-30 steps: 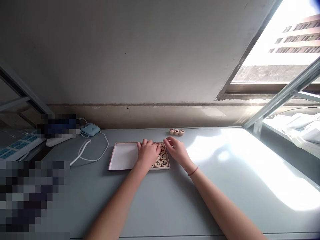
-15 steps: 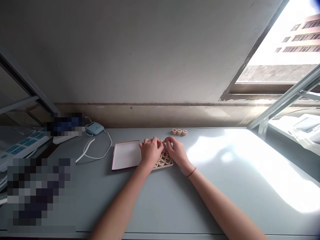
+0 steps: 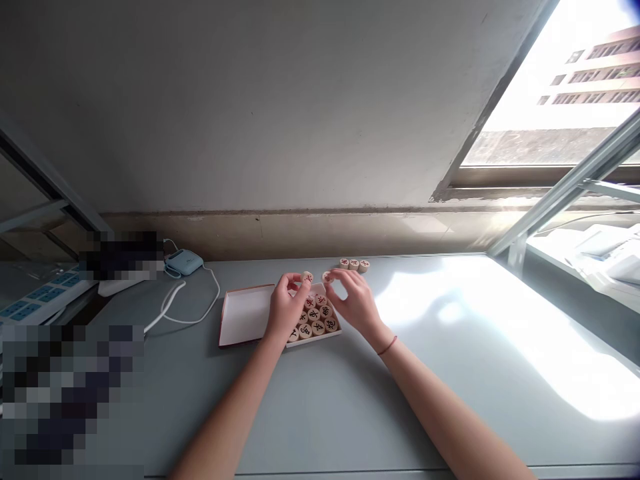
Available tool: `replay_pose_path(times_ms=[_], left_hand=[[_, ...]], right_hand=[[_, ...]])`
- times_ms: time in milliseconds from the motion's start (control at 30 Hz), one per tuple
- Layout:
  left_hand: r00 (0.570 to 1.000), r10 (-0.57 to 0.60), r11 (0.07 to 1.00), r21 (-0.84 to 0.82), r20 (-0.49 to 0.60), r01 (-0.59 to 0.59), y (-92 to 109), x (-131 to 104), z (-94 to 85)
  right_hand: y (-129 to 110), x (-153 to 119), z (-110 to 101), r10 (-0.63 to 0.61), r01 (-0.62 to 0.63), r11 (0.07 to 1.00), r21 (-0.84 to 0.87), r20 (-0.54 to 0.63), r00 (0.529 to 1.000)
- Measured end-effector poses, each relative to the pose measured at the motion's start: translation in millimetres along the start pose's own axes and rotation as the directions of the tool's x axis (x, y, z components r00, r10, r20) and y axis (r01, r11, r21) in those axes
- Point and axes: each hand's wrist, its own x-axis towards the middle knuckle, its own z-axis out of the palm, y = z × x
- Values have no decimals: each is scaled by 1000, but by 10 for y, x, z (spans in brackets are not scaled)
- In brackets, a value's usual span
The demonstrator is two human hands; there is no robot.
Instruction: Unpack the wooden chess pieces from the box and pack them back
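My left hand (image 3: 289, 307) pinches a round wooden piece with a red character (image 3: 307, 277) above the box. Between the thumb and fingers of my right hand (image 3: 354, 295) is another round piece (image 3: 327, 277), near the box's back right corner. Beneath them, the shallow box (image 3: 325, 335) holds several round pieces with black or red characters, partly covered by my left hand. Its open lid (image 3: 247, 313), white inside, lies at the left of the box. Three round pieces (image 3: 354, 265) stand side by side near the desk's back edge.
On the grey desk (image 3: 320, 413), a light-blue device (image 3: 184, 261) and a white cable (image 3: 213, 303) lie at the back left. A power strip (image 3: 37, 297) is at the far left. Metal frames rise on both sides, with a wall behind and a window at right.
My hands have moved apart, and each now shows a round piece lifted in its fingers. More of the pieces in the box are visible. The view has shifted slightly.
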Motion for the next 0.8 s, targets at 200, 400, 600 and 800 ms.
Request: replay_pose_path(times_ms=[200, 400, 600, 800], left_hand=[[997, 21, 993, -115, -74, -30, -73, 86, -95], [999, -40, 992, -118, -37, 36, -75, 90, -90], [997, -71, 993, -96, -5, 70, -82, 81, -85], [996, -90, 990, -108, 7, 90, -42, 71, -98]], right_hand=[[709, -48, -274, 420, -466, 866, -181, -240, 875], [1034, -130, -273, 548, -565, 752, -338, -156, 822], [1019, -143, -236, 519, -530, 775, -344, -132, 845], [983, -152, -175, 538, -531, 772, -349, -88, 839]])
